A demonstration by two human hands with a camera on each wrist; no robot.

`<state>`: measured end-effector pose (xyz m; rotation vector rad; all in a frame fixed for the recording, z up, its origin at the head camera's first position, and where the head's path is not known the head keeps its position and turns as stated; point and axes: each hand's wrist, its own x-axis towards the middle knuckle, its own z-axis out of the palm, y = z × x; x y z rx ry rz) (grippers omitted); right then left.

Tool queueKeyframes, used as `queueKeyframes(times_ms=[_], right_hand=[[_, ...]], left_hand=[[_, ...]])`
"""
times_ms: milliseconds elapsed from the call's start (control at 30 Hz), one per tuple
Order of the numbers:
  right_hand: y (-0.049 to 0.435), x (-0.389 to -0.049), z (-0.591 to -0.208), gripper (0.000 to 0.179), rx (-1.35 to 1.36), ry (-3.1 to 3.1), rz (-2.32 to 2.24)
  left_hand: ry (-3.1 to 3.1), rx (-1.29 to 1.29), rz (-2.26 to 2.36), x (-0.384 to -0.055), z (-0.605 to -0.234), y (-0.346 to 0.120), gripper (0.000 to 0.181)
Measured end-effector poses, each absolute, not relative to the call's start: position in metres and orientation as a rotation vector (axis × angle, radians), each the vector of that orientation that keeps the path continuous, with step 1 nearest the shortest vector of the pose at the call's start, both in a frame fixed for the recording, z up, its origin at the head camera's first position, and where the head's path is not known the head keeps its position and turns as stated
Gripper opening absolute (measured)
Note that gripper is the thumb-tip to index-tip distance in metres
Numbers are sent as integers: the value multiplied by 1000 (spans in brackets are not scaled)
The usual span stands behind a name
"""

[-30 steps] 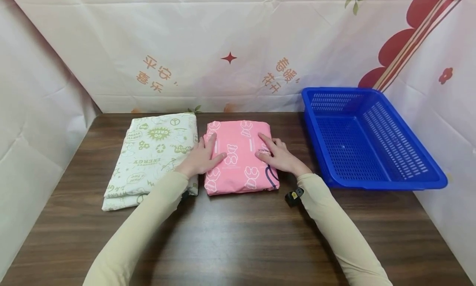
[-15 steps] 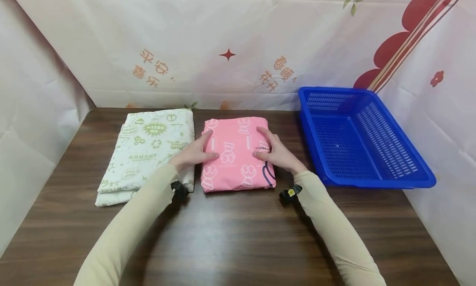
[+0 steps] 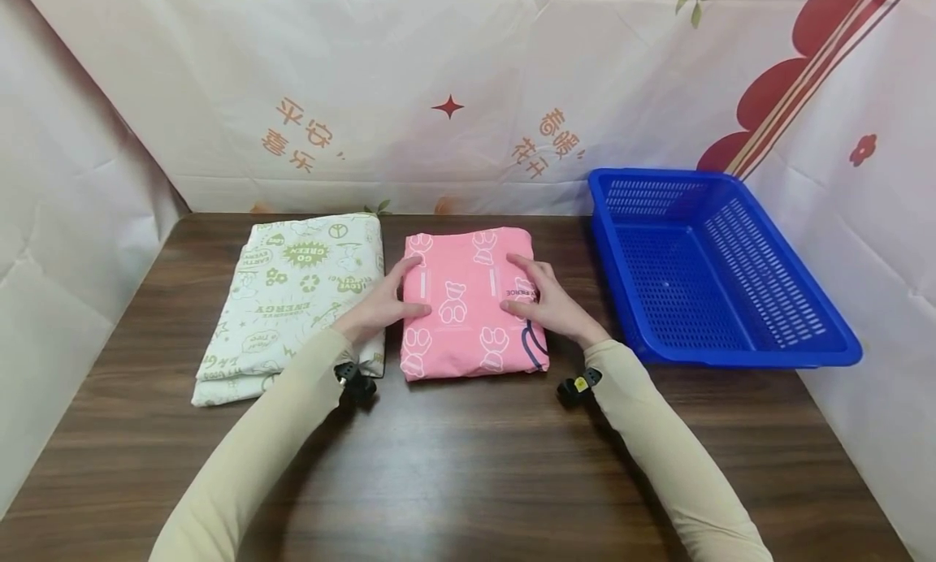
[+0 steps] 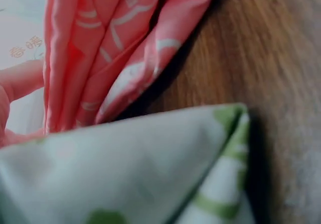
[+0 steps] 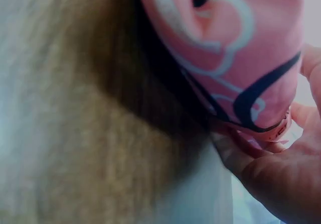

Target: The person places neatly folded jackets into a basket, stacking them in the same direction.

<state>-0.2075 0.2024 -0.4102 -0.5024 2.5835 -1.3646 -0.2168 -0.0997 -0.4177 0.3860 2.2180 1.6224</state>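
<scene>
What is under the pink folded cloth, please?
Brown table shows around the pink folded cloth, held between the left hand and right hand. The cloth covers the spot directly beneath, so that cannot be seen.

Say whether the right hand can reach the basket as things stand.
Probably yes: the basket stands close by the right hand with nothing seen between, though that hand grips the pink cloth.

A blue basket [image 3: 753,358] stands at the tabletop's [image 3: 439,481] far right corner. Printed sheeting [image 3: 366,58] hangs behind the far edge.
</scene>
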Motion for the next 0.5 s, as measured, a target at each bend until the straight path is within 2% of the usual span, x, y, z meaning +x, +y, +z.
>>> queueKeyframes(times_ms=[300, 500], right_hand=[[211, -210, -422, 74, -347, 2270, -1748], [209, -204, -420, 72, -306, 2212, -1804]], left_hand=[[1935, 348, 1765, -211, -409, -102, 85], [1859, 298, 1840, -207, -406, -104, 82]])
